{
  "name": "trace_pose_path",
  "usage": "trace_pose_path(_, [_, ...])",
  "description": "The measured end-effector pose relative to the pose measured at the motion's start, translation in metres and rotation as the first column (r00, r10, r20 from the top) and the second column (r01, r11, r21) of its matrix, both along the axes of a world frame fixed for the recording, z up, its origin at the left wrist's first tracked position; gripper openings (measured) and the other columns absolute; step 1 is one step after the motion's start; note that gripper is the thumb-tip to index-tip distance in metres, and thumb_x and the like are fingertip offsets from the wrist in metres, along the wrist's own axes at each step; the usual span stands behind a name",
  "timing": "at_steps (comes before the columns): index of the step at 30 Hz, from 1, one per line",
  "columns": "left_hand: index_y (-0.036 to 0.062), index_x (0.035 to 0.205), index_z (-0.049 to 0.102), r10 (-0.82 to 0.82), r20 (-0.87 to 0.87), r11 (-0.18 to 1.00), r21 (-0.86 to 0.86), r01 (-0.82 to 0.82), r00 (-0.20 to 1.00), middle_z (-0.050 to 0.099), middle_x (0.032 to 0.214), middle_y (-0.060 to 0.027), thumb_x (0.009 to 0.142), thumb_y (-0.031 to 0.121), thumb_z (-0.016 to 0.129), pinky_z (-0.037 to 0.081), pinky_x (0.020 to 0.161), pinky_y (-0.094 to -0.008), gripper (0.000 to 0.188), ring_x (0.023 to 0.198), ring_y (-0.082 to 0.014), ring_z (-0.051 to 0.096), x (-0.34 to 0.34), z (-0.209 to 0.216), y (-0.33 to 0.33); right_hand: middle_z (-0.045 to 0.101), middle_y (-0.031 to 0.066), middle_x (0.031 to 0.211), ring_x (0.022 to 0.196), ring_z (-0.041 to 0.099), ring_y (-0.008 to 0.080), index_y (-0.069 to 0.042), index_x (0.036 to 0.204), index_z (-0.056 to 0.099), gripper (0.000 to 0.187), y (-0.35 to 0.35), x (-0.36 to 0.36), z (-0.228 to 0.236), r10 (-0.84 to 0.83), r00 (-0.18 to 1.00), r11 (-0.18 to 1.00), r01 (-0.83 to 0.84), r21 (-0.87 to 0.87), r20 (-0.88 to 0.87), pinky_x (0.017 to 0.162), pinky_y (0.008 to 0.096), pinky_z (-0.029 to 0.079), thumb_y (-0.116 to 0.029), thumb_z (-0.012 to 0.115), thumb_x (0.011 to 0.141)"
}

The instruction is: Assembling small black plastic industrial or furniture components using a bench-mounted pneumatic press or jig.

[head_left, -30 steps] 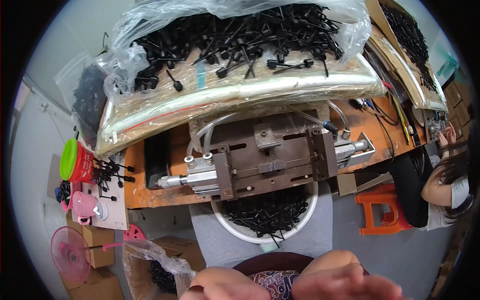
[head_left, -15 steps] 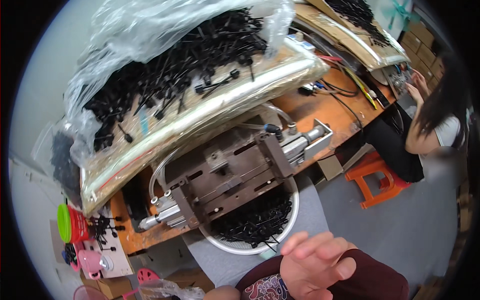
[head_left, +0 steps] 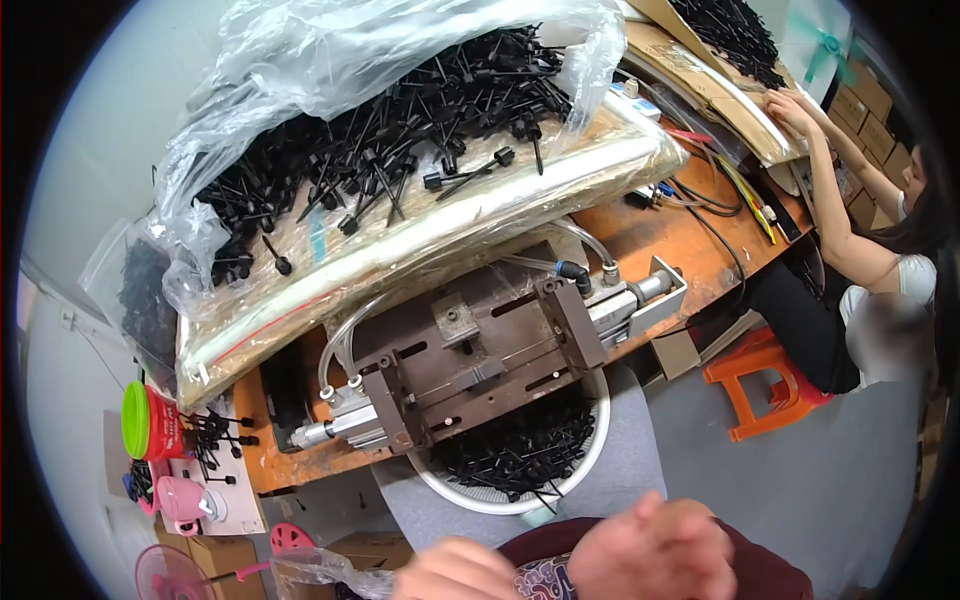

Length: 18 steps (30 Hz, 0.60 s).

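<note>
My left hand is at the lower edge, blurred by motion, with its fingers curled or hidden. To its right, above my lap, my right hand is loosely open, also blurred, and no object shows in it. In front of both hands, a brown metal fixture with pneumatic cylinders at its two ends lies on the bench edge. Below it sits a white round basket, holding many black stemmed plastic parts. Neither hand touches the basket or the fixture.
Behind the fixture, a plastic-wrapped tray bears a heap of black parts under clear film. An orange stool and a seated co-worker are at right. A red bucket and pink jug stand at left.
My left hand has risen into view at the lower edge. My right hand has dropped slightly, its fingers more curled. The co-worker's arms have reached up toward the far tray.
</note>
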<state>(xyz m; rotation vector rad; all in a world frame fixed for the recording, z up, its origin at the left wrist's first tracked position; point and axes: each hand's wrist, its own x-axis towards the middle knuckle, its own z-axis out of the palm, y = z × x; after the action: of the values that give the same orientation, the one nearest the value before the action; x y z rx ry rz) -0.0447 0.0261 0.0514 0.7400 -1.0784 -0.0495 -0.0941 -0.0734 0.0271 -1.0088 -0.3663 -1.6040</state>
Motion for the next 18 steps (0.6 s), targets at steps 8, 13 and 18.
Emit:
trace_pose_path(8, [0.0163, 0.146, 0.038, 0.083, -0.462, 0.863, -0.410, -0.295, 0.883, 0.028, 0.156, 0.0001, 0.103, 0.036, 0.037, 0.034, 0.109, -0.0473, 0.048, 0.146, -0.0128, 0.013, -0.062, 0.079, -0.052, 0.047, 0.0195, 0.130, 0.117, 0.047, 0.0341, -0.009, 0.129, 0.043, 0.041, 0.016, -0.019, -0.036, -0.016, 0.995, 0.935, -0.022, -0.353, -0.103, 0.092, 0.0436, 0.042, -0.029, 0.048, 0.094])
trace_pose_path(13, [0.0067, 0.142, 0.042, -0.543, -0.077, 0.339, -0.931, 0.134, 0.836, 0.043, 0.146, -0.0089, 0.101, 0.028, 0.043, 0.041, 0.105, -0.0401, 0.046, 0.136, -0.0108, 0.036, -0.075, 0.058, -0.047, 0.051, 0.0163, 0.123, 0.110, 0.049, 0.0320, -0.011, 0.120, 0.048, 0.035, 0.005, -0.016, -0.058, -0.123, 0.973, 0.824, -0.011, -0.566, -0.198, 0.088, 0.0428, 0.043, -0.025, 0.053, 0.089])
trace_pose_path(18, [0.0101, 0.140, 0.045, -0.236, -0.072, 0.729, -0.672, 0.128, 0.969, 0.044, 0.144, -0.0118, 0.097, 0.027, 0.049, 0.044, 0.099, -0.0392, 0.046, 0.128, -0.0150, 0.042, -0.051, 0.033, -0.042, 0.055, 0.0131, 0.116, 0.103, 0.052, 0.0298, -0.012, 0.111, 0.053, 0.029, -0.011, -0.016, -0.064, -0.168, 0.962, 0.707, -0.033, -0.706, -0.213, 0.084, 0.0420, 0.043, -0.021, 0.058, 0.084])
